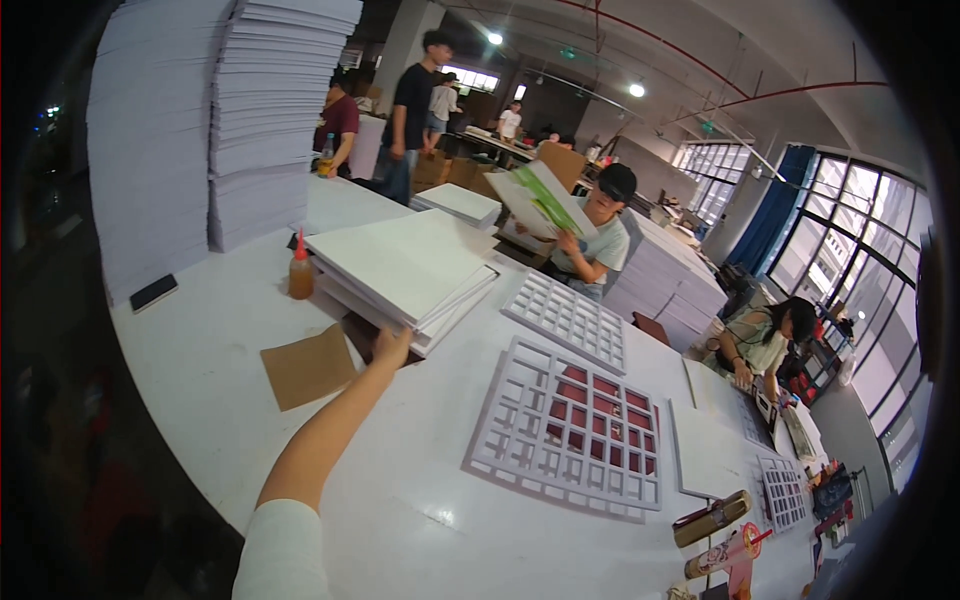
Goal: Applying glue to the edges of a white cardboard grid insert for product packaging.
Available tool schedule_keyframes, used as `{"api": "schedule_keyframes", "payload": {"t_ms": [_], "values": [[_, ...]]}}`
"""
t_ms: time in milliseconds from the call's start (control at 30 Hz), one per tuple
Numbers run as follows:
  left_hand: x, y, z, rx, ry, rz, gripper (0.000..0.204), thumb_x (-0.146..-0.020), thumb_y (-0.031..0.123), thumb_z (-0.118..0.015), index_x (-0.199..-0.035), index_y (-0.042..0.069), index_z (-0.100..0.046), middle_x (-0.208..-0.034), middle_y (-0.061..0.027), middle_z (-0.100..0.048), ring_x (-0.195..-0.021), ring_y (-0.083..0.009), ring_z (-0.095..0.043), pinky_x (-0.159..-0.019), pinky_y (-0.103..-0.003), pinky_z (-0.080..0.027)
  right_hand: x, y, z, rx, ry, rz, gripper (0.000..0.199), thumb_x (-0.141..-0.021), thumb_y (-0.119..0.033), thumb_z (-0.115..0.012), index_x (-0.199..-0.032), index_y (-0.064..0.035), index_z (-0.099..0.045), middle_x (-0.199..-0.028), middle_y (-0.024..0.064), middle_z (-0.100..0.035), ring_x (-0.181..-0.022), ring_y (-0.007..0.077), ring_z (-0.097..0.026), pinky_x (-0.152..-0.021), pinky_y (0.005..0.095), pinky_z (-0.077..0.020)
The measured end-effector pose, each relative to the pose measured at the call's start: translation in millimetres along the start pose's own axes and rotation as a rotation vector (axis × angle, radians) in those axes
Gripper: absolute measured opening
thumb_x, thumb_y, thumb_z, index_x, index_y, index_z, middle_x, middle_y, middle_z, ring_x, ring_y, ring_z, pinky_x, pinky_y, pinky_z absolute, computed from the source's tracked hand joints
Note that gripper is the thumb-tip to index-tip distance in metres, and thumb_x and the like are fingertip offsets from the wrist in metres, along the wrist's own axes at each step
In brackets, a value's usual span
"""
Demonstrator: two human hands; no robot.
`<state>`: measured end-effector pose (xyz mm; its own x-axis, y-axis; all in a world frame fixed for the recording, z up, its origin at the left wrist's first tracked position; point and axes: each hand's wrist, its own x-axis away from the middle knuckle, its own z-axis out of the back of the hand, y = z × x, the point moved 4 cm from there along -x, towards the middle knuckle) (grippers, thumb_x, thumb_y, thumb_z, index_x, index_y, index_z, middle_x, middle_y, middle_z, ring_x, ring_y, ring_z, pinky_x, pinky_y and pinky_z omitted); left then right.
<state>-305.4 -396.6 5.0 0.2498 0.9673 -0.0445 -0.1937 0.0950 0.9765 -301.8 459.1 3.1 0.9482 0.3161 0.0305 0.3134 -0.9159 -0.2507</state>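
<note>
My left hand (pixel 391 346) reaches across the white table to the near edge of a stack of large white boards (pixel 400 262). The fingers are closed at the stack's lower edge and partly hidden by it. Beneath that edge a dark brown flat piece (pixel 360 335) shows. A square of brown card (pixel 308 367) lies just left of my forearm. Beyond it stands a glue bottle (pixel 300 270) with a red nozzle and amber contents. My right hand is out of view.
Tall paper stacks (pixel 275 120) and a phone (pixel 153 291) occupy the left. White grid trays (pixel 570 430) lie to the right, some with dark red beneath. Across the table a co-worker (pixel 600 235) holds a green-and-white board (pixel 543 200); another person (pixel 760 340) bends over work at right. A tumbler (pixel 712 518) lies near.
</note>
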Motion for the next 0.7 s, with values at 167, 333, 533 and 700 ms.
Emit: {"api": "schedule_keyframes", "payload": {"t_ms": [167, 333, 533, 700], "values": [[141.5, -6.1, 56.5, -0.002, -0.242, -0.223, 0.042, -0.085, 0.032, -0.064, -0.11, -0.001, -0.057, -0.106, -0.0179, -0.062, -0.1, -0.0279, -0.058, -0.087, -0.037, -0.046, 9.9, 20.7, -41.5, -0.122, -0.08, -0.035, 0.036, -0.082, -0.026, -0.068, -0.116, -0.0155, -0.06, -0.113, -0.0007, -0.061, -0.1, 0.0179, -0.055, -0.073, 0.0352, -0.0476], [264.2, 29.7, 196.3, -0.733, -0.202, -0.563, 0.049, -0.087, 0.037, -0.06, -0.122, 0.003, -0.051, -0.133, -0.0206, -0.045, -0.13, -0.0347, -0.034, -0.104, -0.044, -0.031, 13.0, -4.0, -2.2, -0.084, 0.15, 0.021, 0.042, -0.086, -0.038, -0.059, -0.117, -0.0104, -0.059, -0.121, 0.0092, -0.059, -0.107, 0.028, -0.056, -0.071, 0.0395, -0.0474], [324.9, -23.8, 288.9, -0.966, 0.03, -0.472, 0.058, -0.088, 0.043, -0.056, -0.126, 0.0, -0.047, -0.133, -0.025, -0.041, -0.13, -0.04, -0.03, -0.103, -0.055, -0.024, -10.4, 32.5, -36.8, -0.158, 0.056, -0.055, 0.046, -0.086, -0.039, -0.057, -0.121, -0.0092, -0.056, -0.123, 0.0127, -0.057, -0.111, 0.0307, -0.054, -0.071, 0.0417, -0.0514], [330.1, -10.4, 285.0, -0.907, 0.056, -0.472, 0.052, -0.091, 0.039, -0.052, -0.126, 0.0, -0.046, -0.136, -0.0224, -0.04, -0.133, -0.036, -0.029, -0.108, -0.05, -0.023, -52.2, 124.6, -84.8, -0.2, -0.003, -0.368, 0.051, -0.086, -0.038, -0.06, -0.129, -0.0116, -0.051, -0.129, 0.0108, -0.053, -0.117, 0.0282, -0.05, -0.077, 0.0431, -0.0504]]}}
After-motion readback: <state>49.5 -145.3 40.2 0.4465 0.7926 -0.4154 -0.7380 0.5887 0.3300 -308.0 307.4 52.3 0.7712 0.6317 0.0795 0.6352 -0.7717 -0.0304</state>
